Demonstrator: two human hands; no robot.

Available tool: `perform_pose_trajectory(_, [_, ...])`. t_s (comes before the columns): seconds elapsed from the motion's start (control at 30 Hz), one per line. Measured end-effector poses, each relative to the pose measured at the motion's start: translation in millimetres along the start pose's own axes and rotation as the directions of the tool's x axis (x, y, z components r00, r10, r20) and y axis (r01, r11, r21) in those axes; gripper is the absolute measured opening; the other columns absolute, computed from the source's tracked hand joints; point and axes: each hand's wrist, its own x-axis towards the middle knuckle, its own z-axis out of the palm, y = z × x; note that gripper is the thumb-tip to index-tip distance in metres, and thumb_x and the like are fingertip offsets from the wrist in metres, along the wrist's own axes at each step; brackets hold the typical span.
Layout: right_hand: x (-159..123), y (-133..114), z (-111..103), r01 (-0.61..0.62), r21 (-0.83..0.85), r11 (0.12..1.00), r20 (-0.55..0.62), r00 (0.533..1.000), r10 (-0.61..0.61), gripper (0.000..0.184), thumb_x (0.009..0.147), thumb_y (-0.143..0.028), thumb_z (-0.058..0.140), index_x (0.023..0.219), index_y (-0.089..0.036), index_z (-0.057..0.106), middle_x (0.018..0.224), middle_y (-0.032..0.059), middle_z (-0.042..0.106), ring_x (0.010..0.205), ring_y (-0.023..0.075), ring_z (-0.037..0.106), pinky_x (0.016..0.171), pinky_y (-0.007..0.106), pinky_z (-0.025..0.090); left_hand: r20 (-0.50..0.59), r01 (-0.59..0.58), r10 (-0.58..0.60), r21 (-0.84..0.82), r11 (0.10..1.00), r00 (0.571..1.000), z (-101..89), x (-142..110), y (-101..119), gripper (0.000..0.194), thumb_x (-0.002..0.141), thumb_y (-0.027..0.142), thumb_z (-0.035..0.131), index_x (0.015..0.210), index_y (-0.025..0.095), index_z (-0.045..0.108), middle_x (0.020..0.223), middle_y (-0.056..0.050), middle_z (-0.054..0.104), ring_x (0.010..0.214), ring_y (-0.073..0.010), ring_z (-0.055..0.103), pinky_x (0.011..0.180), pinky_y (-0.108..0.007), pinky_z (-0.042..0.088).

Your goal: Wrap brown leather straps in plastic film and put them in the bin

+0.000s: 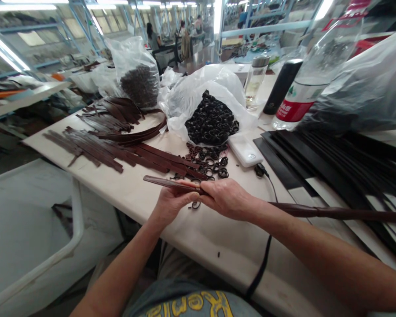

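Over the table (141, 193), the left hand (172, 201) and the right hand (230, 198) together hold one brown strap (155, 180). Beyond them I see a plastic bag (218, 78) of black loops (214, 121); brown strips (97, 150) lie left, black strips (317, 160) right.

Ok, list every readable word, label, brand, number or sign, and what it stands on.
Nothing reads with certainty.
Grey shirt: large yellow letters, cut off at the picture's edge.
Bottle label: white print on red, too blurred.
White device: mark too small.
Black flask: mark too small.
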Motion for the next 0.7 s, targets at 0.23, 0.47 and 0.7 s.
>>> perform_pose_trajectory(0.23, [2, 24, -13, -0.202, 0.723, 0.660, 0.288, 0.957, -0.022, 0.034, 0.089, -0.050, 0.055, 0.091, -0.016, 0.060, 0.071, -0.0016, 0.058, 0.060, 0.0107, 0.056, 0.056, 0.021, 0.042, -0.114, -0.010, -0.013, -0.199, 0.980, 0.993, -22.9, 5, 11, 0.019, 0.066, 0.024, 0.081, 0.083, 0.018, 0.075, 0.075, -0.001, 0.069, 0.067, -0.0114, 0.061, 0.066, -0.022, 0.051])
perform_pose_trajectory(0.47, [2, 33, -9, -0.260, 0.724, 0.639, 0.353, 0.935, -0.020, 0.026, 0.083, -0.042, 0.061, 0.082, -0.016, 0.059, 0.063, -0.0042, 0.054, 0.055, 0.0093, 0.052, 0.054, 0.021, 0.042, -0.184, -0.026, -0.021, -0.248, 0.969, 0.983, -39.9, -2, 13, 0.020, 0.063, 0.020, 0.081, 0.082, 0.016, 0.075, 0.074, -0.002, 0.070, 0.066, -0.0108, 0.061, 0.065, -0.021, 0.051])
perform_pose_trajectory(0.7, [-3, 53, -30, -0.282, 0.586, 0.760, 0.419, 0.908, 0.014, 0.023, 0.083, -0.039, 0.060, 0.081, -0.016, 0.061, 0.061, -0.0029, 0.056, 0.056, 0.0118, 0.054, 0.054, 0.023, 0.041, -0.250, -0.084, 0.009, -0.289, 0.954, 0.968, -56.7, -4, 20, 0.019, 0.064, 0.019, 0.080, 0.082, 0.016, 0.075, 0.077, -0.003, 0.071, 0.065, -0.0099, 0.061, 0.064, -0.020, 0.052])
